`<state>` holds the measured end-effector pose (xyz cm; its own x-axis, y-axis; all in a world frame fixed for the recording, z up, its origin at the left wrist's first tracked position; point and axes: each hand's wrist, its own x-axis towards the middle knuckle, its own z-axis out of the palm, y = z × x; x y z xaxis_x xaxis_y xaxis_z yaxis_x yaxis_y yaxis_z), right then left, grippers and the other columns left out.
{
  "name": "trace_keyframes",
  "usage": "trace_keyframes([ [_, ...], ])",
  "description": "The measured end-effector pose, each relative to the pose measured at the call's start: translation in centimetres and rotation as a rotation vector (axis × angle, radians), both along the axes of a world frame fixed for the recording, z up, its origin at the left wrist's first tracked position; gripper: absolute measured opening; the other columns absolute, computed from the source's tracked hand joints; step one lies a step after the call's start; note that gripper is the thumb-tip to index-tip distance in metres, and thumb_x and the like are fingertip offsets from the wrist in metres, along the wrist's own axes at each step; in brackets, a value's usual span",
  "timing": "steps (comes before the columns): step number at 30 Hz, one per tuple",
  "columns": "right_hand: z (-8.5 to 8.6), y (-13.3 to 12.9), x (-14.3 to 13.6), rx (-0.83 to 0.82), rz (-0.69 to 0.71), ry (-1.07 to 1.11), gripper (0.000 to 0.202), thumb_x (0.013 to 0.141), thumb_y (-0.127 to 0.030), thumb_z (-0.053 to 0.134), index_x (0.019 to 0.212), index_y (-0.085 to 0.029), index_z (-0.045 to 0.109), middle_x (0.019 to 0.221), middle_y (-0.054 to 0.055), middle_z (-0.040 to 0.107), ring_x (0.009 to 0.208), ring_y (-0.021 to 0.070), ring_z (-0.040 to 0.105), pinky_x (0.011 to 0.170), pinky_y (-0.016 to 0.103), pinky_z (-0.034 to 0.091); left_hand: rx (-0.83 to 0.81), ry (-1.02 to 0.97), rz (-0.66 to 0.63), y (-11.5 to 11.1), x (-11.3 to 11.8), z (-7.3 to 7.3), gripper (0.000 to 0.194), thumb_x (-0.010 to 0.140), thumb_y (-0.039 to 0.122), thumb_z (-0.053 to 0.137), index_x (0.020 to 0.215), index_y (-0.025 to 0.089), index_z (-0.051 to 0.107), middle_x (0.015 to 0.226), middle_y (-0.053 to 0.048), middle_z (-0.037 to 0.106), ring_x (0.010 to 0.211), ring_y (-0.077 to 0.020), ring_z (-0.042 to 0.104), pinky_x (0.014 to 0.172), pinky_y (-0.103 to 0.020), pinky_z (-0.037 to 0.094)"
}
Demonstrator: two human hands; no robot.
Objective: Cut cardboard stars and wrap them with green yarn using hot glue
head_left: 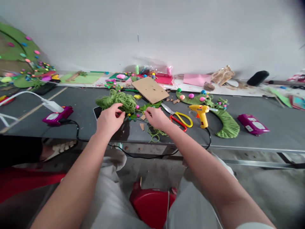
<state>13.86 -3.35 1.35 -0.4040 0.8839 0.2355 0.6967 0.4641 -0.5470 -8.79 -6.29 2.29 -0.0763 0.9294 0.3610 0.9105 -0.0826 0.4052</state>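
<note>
A loose bundle of green yarn [116,100] lies on the dark table in front of me. Against its near side is my left hand [111,119], thumb and forefinger curved with a gap between them. To the right, my right hand [156,117] is closed in a pinch at a thin green strand that runs between the hands. Loose yarn curls [155,135] lie below that hand. Just beyond it are scissors [177,116] with one yellow and one red handle. Small coloured pompoms [137,107] are scattered between my hands.
A yellow glue gun [201,114] stands right of the scissors, its black cord hanging over the table edge. Beside it is a yarn-wrapped green crescent [227,124]. Brown cardboard [151,89] lies behind my hands. Purple packs [254,124] and a purple power strip [58,116] flank the work.
</note>
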Motion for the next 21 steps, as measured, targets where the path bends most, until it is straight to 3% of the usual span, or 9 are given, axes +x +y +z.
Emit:
trace_keyframes([
  [3,0.2,-0.1,-0.1,-0.004,0.005,0.014,0.027,0.101,-0.027,0.045,0.08,-0.018,0.06,0.073,0.003,0.063,0.066,0.0142,0.051,0.063,0.026,0.028,0.166,0.085,-0.151,0.3,0.7,0.3,0.034,0.09,0.03,0.061,0.122,0.021,0.07,0.113,-0.007,0.073,0.086,-0.0204,0.069,0.081,-0.031,0.054],
  [6,0.7,-0.3,-0.1,-0.024,0.02,0.056,0.028,0.101,-0.029,0.046,0.078,-0.018,0.058,0.07,0.001,0.06,0.064,0.0128,0.048,0.062,0.025,0.027,0.196,0.143,-0.293,1.5,1.3,0.0,0.035,0.091,0.028,0.062,0.125,0.021,0.069,0.13,-0.006,0.068,0.084,-0.0187,0.069,0.076,-0.029,0.052],
  [9,1.3,-0.6,0.2,-0.034,0.02,0.083,0.029,0.102,-0.031,0.046,0.079,-0.018,0.058,0.07,0.0,0.058,0.064,0.0121,0.047,0.063,0.025,0.027,0.1,0.199,-0.247,2.9,1.2,-0.5,0.033,0.092,0.028,0.062,0.123,0.025,0.071,0.128,-0.002,0.071,0.089,-0.0212,0.071,0.067,-0.029,0.049],
  [13,1.8,-0.5,1.0,-0.046,-0.019,0.068,0.028,0.102,-0.031,0.046,0.079,-0.018,0.057,0.071,0.0,0.058,0.064,0.0123,0.045,0.063,0.025,0.027,0.015,0.227,-0.195,4.5,0.3,-1.0,0.023,0.096,0.031,0.056,0.104,0.026,0.077,0.12,-0.001,0.075,0.103,-0.0245,0.071,0.075,-0.031,0.05],
  [21,1.5,-0.1,2.8,-0.01,-0.079,-0.015,0.03,0.103,-0.029,0.043,0.075,-0.02,0.051,0.073,0.004,0.06,0.065,0.0137,0.045,0.063,0.027,0.025,0.062,0.221,-0.163,4.9,-0.9,-1.1,0.03,0.094,0.028,0.055,0.116,0.021,0.074,0.124,-0.005,0.073,0.099,-0.0246,0.071,0.08,-0.032,0.052],
])
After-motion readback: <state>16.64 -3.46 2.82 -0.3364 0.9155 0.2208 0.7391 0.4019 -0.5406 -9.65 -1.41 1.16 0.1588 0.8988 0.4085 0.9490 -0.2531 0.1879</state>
